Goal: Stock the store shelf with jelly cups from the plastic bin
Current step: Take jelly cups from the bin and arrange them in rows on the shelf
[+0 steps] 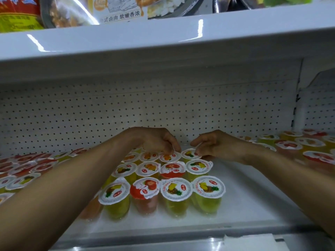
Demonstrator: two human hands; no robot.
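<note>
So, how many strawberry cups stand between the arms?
2 strawberry cups: one in front row, second from left; one in next row, third from left. The left arm may hide others.

Far-left jelly cups [27, 165] blurred; top-shelf pkgs [119, 9] cut off.

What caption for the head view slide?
Left hand touches, right hand pinches back-row jelly cups on the white shelf.
</note>
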